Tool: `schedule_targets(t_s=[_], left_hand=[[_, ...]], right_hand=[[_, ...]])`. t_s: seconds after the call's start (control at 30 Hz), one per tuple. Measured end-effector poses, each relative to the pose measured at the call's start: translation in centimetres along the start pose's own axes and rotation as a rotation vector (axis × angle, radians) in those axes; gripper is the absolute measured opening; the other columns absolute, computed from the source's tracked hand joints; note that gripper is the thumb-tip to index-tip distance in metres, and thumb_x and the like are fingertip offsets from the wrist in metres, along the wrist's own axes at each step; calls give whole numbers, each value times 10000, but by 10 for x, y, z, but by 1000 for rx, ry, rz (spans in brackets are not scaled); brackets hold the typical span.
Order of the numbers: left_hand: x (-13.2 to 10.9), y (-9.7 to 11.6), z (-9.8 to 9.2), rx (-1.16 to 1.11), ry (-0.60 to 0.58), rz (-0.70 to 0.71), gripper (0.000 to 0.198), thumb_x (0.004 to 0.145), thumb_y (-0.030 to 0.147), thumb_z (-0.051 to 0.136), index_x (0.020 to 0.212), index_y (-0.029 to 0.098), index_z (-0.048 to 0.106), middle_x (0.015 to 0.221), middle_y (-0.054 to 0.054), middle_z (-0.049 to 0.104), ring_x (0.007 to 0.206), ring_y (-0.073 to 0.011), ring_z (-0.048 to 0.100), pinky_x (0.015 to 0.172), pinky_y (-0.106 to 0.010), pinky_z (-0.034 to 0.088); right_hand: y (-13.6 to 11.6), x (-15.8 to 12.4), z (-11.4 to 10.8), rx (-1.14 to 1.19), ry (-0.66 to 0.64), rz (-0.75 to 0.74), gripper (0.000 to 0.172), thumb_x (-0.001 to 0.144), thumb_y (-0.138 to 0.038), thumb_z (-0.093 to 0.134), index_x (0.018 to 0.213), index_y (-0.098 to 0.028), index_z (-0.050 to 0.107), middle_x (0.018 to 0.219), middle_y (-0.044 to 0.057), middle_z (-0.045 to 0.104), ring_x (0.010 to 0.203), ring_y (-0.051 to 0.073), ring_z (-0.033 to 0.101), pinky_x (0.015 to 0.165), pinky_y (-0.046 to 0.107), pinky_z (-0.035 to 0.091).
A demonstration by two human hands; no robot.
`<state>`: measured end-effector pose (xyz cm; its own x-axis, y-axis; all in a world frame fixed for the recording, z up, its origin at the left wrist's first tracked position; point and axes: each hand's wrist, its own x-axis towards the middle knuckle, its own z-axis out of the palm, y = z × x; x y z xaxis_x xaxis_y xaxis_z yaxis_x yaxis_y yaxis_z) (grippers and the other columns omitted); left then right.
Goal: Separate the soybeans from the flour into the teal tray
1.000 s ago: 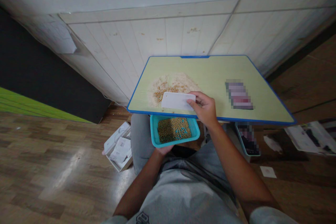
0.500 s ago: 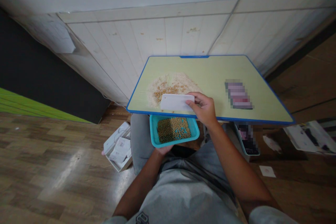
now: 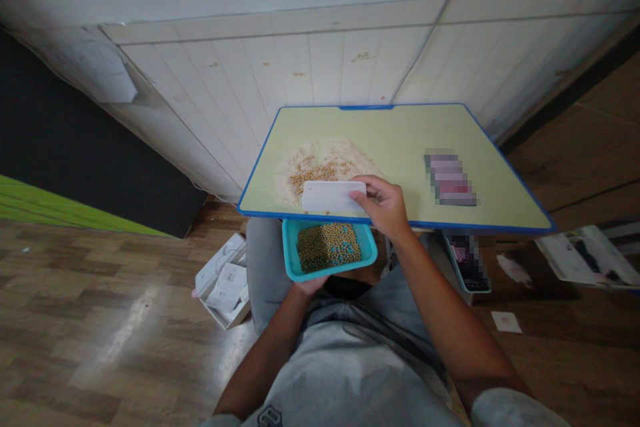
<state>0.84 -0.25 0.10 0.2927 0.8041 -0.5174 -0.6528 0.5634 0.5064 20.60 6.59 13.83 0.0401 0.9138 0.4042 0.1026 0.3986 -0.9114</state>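
Note:
My right hand (image 3: 387,208) grips the right end of a flat white scraper (image 3: 325,197), thumb on the near face. The scraper stands tilted near the front edge of a pale yellow-green tabletop (image 3: 405,133) with a blue rim. Right behind it lie small golden round beans or beads (image 3: 306,177) amid scattered pale powder (image 3: 345,149). Just below that edge, my left hand (image 3: 312,285) supports a turquoise tray (image 3: 369,255) from underneath, its fingers mostly hidden. Many golden balls (image 3: 344,240) fill the tray, with bits of turquoise showing between them.
A blurred-out flat object (image 3: 451,178) lies on the table's right side. White panelled wall (image 3: 240,80) rises behind the table. On the floor are an open white box (image 3: 227,287) at left, a bin-like container (image 3: 470,263) and a white card (image 3: 507,321) at right.
The whole view has shifted slightly. Both hands, the scraper and the tray keep nearly the same places relative to the table.

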Motion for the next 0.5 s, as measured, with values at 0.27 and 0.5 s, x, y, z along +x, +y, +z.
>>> schedule_targets(t_s=[0.27, 0.5], left_hand=[[-6, 6, 15, -151, -37, 58, 515, 985, 602, 536, 1367, 331, 752, 1497, -15, 696, 1514, -345, 529, 1269, -571, 448], [-10, 8, 24, -162, 45, 47, 526, 997, 601, 537, 1378, 307, 749, 1457, -42, 725, 1475, -365, 569, 1244, -596, 473]], right_hand=[[2, 0, -1, 11, -42, -6, 210, 813, -381, 789, 975, -247, 795, 920, 10, 822, 762, 165, 749, 661, 308, 584], [1, 0, -2, 14, -56, 21, 230, 804, -395, 791, 970, -236, 797, 891, 10, 816, 736, 161, 733, 653, 308, 579]])
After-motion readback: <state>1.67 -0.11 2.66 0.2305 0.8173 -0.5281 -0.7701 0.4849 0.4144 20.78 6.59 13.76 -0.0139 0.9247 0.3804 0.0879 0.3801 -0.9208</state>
